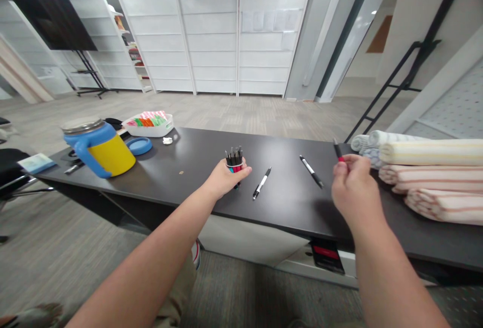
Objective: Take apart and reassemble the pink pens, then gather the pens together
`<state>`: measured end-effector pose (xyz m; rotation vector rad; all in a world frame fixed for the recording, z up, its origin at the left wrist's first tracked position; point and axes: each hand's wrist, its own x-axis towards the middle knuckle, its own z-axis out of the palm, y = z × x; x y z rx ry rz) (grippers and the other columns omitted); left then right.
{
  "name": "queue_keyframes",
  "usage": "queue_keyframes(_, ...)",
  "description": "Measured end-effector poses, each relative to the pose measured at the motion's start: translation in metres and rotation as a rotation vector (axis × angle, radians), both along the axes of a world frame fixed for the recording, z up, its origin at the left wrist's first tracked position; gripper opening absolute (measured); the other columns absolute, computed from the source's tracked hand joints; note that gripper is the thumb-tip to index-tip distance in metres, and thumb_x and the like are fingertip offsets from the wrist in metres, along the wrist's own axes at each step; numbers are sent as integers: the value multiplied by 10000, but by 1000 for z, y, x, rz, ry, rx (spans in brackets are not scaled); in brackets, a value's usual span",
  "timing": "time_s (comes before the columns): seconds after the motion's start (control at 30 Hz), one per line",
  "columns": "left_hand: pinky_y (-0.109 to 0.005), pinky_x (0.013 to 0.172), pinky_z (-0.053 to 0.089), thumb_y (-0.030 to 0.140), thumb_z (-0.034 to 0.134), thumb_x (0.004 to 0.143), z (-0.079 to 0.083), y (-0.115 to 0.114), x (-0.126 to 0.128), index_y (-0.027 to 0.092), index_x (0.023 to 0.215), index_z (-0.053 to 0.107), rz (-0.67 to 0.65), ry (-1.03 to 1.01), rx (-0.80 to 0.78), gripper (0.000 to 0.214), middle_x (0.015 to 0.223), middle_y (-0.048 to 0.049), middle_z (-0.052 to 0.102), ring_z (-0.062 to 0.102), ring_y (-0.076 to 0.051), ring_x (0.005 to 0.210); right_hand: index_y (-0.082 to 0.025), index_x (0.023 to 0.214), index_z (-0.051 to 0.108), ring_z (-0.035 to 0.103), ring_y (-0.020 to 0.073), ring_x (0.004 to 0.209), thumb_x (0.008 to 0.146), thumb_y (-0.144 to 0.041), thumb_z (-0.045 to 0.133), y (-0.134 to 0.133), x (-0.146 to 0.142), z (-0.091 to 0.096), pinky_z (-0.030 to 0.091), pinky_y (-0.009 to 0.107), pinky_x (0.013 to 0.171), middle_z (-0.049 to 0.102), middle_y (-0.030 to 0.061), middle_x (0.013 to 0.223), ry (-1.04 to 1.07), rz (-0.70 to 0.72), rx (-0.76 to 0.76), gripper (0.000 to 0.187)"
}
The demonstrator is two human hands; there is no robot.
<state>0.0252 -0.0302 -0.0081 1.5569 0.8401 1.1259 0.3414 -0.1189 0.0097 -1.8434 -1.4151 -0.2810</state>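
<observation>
Nearly upright, a red-banded pen (337, 150) stands pinched in the right hand (354, 187), dark end up, near the desk's (287, 212) far edge; the left hand (226, 179) wraps a pen cup (234, 168); two pens (261, 183) lie slanted between them.

Small pen cup (234, 168) packed with dark pens, upright mid-desk (181, 192); two loose black-and-silver pens (261, 183) lying well apart nearby; one red-banded pen (337, 150) pinched upright near the far edge
</observation>
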Motion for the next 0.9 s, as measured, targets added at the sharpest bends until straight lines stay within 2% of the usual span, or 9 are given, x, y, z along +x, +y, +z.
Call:
queue_keyframes(0.07,-253,655,447,414,821,813,-1,1,0,192,858,568,5,-35,-20,339,751,26,582,551,-113,654,-191,1255,519,694,265,770,1045,-412,398,-1,-35,1,469,354,692,736,131,994,105,138,11,328)
queue_keyframes(0.2,-243,597,423,471,867,772,0,2,3,205,887,528,-39,-186,-99,447,667,69,519,512,-94,566,-215,1168,541,653,216,702,1068,-472,390,-3,-100,-5,451,313,674,700,53,870,281,456,-104,315)
queue_keyframes(0.33,-241,576,428,512,843,806,1,1,6,208,908,500,-124,-306,-170,469,639,87,466,466,-81,536,-227,1118,554,621,195,680,1074,-467,406,-3,-137,-14,422,295,656,655,6,789,375,597,-204,285)
queue_keyframes(0.53,-237,605,450,597,780,845,4,-2,7,205,946,499,-173,-313,-173,493,632,74,486,508,-96,574,-238,1121,569,599,177,639,1075,-440,419,2,-151,-18,395,282,632,642,-19,749,405,636,-190,255)
queue_keyframes(0.73,-232,572,415,736,780,743,3,-3,7,192,973,499,-205,-333,-139,654,791,42,523,500,-76,580,-234,1080,586,673,205,739,1081,-412,419,4,-155,-19,419,297,667,722,32,866,365,665,-190,244)
queue_keyframes(0.9,-227,593,378,695,778,781,2,-4,11,190,950,518,-197,-205,-97,592,759,44,493,459,-84,616,-225,1065,568,701,227,764,1078,-380,415,4,-159,-20,445,315,675,741,61,900,375,630,-167,219)
